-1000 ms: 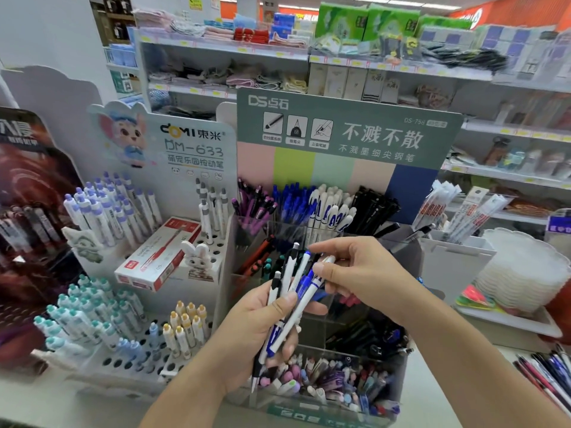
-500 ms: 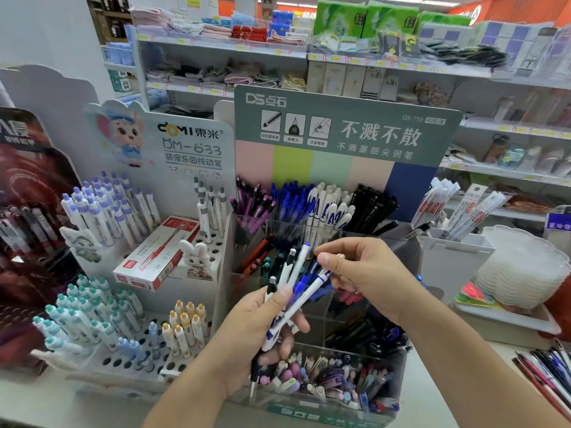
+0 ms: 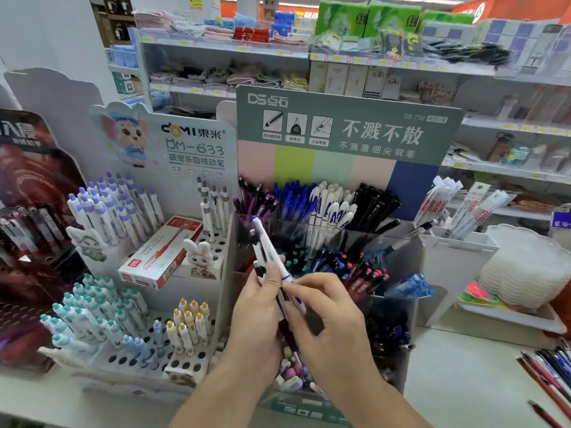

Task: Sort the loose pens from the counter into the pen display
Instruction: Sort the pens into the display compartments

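The left hand point(image 3: 259, 307) grips a bunch of pens point(image 3: 268, 257), fingers curled round them, tips pointing up and away. Touching it on the right, the right hand point(image 3: 327, 322) pinches the low end of the bunch. Both grips hang over the clear bins of the display point(image 3: 398, 359). Far right of the grips, loose pens point(image 3: 550, 375) lie on the table point(image 3: 463, 381). Left of the grips stands a white rack point(image 3: 173, 362). Behind them rises a green sign point(image 3: 349, 131).
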